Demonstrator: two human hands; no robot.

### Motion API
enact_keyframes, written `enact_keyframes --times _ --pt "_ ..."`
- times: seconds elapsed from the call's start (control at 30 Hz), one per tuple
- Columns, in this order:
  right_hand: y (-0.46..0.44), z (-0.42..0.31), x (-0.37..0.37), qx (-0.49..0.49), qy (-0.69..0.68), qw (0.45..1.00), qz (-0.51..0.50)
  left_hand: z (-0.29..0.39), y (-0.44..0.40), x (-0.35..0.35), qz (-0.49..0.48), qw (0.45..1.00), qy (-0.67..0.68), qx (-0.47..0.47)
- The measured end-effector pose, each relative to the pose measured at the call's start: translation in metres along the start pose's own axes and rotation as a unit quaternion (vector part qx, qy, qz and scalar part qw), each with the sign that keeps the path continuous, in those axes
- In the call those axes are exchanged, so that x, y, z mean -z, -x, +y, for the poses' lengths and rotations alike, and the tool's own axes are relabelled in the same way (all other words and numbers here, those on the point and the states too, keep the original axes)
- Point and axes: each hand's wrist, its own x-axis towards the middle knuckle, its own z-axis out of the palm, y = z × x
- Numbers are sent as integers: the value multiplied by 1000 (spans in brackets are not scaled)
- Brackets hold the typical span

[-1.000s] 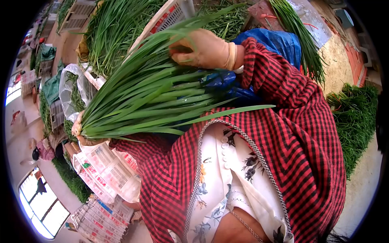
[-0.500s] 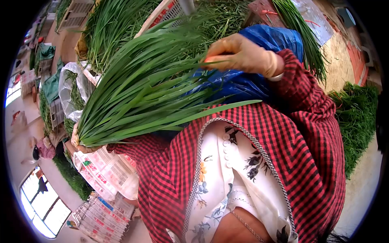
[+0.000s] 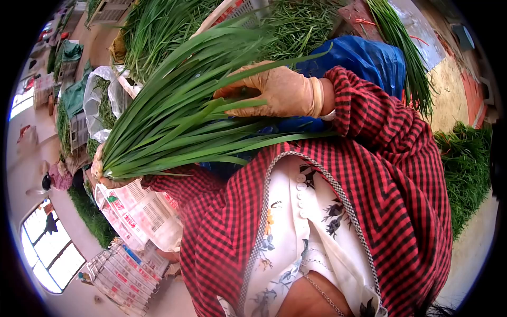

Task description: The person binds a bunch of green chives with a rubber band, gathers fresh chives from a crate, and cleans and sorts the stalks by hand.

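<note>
A large bunch of long green leaves (image 3: 174, 116) fans out from lower left to upper right. My left hand (image 3: 99, 168), at the far left, is closed around the bunch's base. My right hand (image 3: 274, 91), in a tan glove, reaches in among the leaves from the right; its thumb and fingers are apart, with leaves passing between and beneath them and none visibly gripped. Blue plastic (image 3: 364, 61) lies behind my right wrist.
Piled green leaves (image 3: 153, 37) and a crate (image 3: 240, 10) stand beyond the bunch. More leaves (image 3: 465, 174) lie at right. Printed white crates (image 3: 127, 277) are stacked lower left. A clear bag (image 3: 97, 100) hangs left. A distant person (image 3: 59, 177) is at far left.
My right hand first drew back right from the leaves, closed at the fingertips, then came back left over them and opened. My left hand still holds the base.
</note>
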Motion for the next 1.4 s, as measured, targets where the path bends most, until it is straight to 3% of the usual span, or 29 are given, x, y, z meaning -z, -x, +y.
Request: enact_keyframes --times 0.03,0.1,0.27,0.3,0.37,0.43,0.5,0.57,0.6,0.7,0.83,0.87,0.9,0.97,1.0,1.03,1.1,1.17,1.23,1.27,1.3,1.4 --pt "-1 -1 -1 -34 -46 998 -11 -7 5 -4 24 998 -49 -45" --pt "-5 -2 -1 -15 -21 1000 -11 2 1 3 25 995 62 80" --pt "-13 6 -6 21 15 1000 12 29 -10 47 18 988 50 142" --pt "-15 9 -9 -16 -52 999 4 48 -20 94 17 981 36 190" --pt "-16 12 -10 -53 -119 991 -5 53 -21 105 19 971 21 237" --pt "-12 12 -4 135 23 990 33 27 -11 53 53 968 -3 246" --pt "-10 -4 3 132 -17 991 32 8 -2 25 104 959 -2 263" --pt "-9 -16 14 88 -62 994 -23 -3 3 9 180 940 16 290" --pt "-6 -17 15 95 -73 993 -10 -6 4 0 160 935 -74 308" --pt "1 -11 18 76 -102 992 18 -26 11 3 184 933 -49 305" --pt "15 -17 45 55 -65 994 63 -32 15 12 231 897 22 377" --pt "24 -30 63 -59 -152 985 62 -28 18 21 210 901 -152 349" --pt "34 -35 80 -121 -139 979 86 -19 18 33 207 902 -150 349" --pt "49 3 97 -137 -109 980 91 2 16 68 259 861 -173 402" --pt "53 25 105 -135 -109 980 94 4 19 88 305 866 -154 364" --pt "52 40 111 -65 127 978 151 2 16 75 303 867 -152 365" --pt "48 50 120 28 208 953 220 -2 16 39 244 886 -112 379" --pt "21 6 114 100 140 955 240 -26 16 0 205 910 -105 344" --pt "-4 -16 90 101 55 974 195 -53 12 -38 201 942 -86 256" --pt "-12 -24 75 100 61 979 169 -66 17 -71 153 928 -259 220" --pt "-21 -30 61 99 68 982 143 -75 20 -90 107 919 -318 204" --pt "-49 -37 36 178 238 945 134 -94 22 -126 -10 923 -327 202"
